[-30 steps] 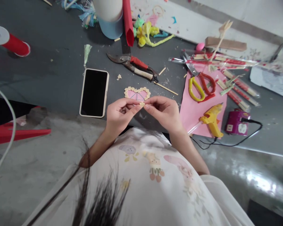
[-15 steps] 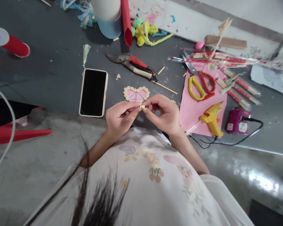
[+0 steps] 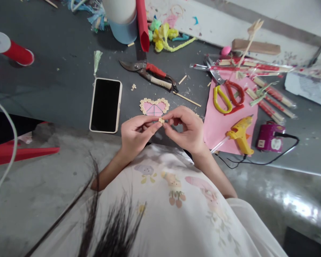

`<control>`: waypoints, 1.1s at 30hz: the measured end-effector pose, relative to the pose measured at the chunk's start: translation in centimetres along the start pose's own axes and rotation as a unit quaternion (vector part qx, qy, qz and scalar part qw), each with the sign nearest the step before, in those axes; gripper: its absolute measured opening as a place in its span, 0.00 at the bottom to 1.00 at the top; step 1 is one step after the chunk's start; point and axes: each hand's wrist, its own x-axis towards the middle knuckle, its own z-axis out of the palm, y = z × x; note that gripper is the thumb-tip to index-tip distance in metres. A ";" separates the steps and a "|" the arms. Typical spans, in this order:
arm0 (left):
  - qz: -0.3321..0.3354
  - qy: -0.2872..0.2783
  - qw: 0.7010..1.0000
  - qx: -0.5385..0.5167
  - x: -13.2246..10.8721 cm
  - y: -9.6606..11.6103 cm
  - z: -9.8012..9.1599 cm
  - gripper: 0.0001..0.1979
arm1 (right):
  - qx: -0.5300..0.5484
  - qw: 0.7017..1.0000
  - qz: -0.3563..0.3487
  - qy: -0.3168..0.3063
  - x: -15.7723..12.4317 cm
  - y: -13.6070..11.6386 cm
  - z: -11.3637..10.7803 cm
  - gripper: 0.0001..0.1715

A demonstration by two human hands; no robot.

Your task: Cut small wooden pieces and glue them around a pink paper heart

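From here, I see the left hand and right hand gripping 1 pale cluster by the fingertips, probably because it's so tiny, near the pink heart on the desk.

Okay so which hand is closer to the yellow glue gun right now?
The right hand. It is left of the yellow glue gun, across part of the pink sheet; the left hand is farther left, on the far side of the right one.
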 end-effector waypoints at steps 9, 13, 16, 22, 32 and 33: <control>0.010 0.008 1.000 0.011 -0.1 0.0 0.3 0.07 | 0.022 1.000 0.005 0.007 -0.2 0.0 -0.1 0.06; 0.043 0.010 0.999 0.030 -0.1 -0.1 0.3 0.06 | 0.062 0.998 -0.013 0.005 -0.1 0.2 -0.3 0.06; 0.086 0.007 0.995 0.042 -0.2 -0.4 0.1 0.07 | 0.082 0.996 -0.020 0.009 -0.1 0.4 -0.2 0.06; 0.128 -0.001 0.991 0.039 -0.3 -0.6 -0.1 0.08 | 0.132 0.990 0.041 0.011 -0.6 0.7 0.4 0.08; 0.111 0.015 0.991 0.068 -0.6 -0.8 0.1 0.07 | 0.145 0.988 0.037 0.027 -0.7 0.8 0.5 0.10; 0.118 0.013 0.990 0.079 -0.6 -0.8 0.0 0.07 | 0.141 0.989 0.037 0.027 -0.7 0.8 0.5 0.09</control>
